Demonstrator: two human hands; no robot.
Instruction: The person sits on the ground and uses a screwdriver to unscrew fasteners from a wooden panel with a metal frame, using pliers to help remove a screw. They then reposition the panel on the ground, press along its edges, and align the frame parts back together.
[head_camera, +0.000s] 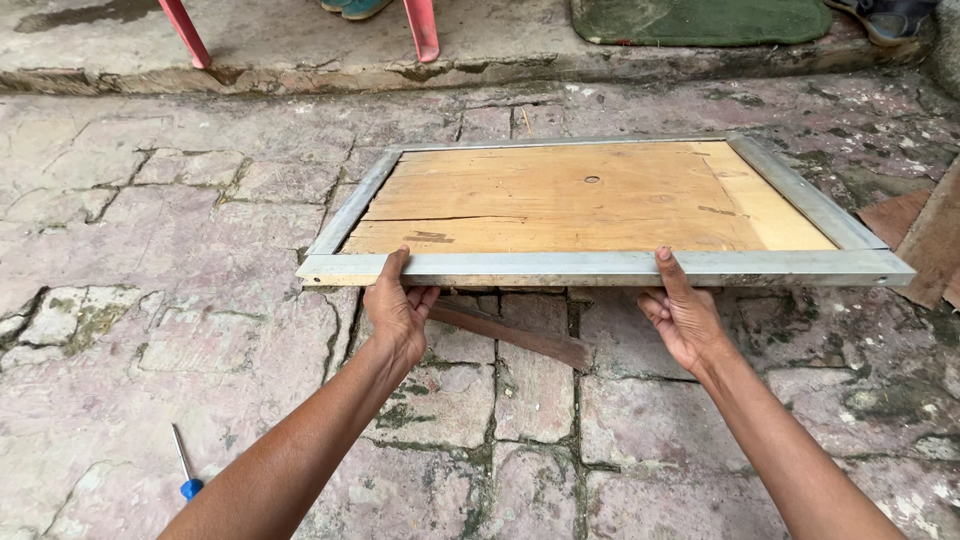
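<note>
A plywood panel (580, 200) set in a grey metal frame (600, 268) is held tilted above the stone paving, its near edge lifted. My left hand (398, 308) grips the frame's near rail from below, thumb on top, toward the left corner. My right hand (682, 315) grips the same rail further right, thumb over the top edge. A dark wooden strip (520, 335) lies on the ground under the near rail, between my hands.
A blue-handled screwdriver (185, 468) lies on the paving at lower left. Pink chair legs (423, 30) and a green mat (700, 20) sit on a raised step at the back. Brown board pieces (920, 235) lean at the right.
</note>
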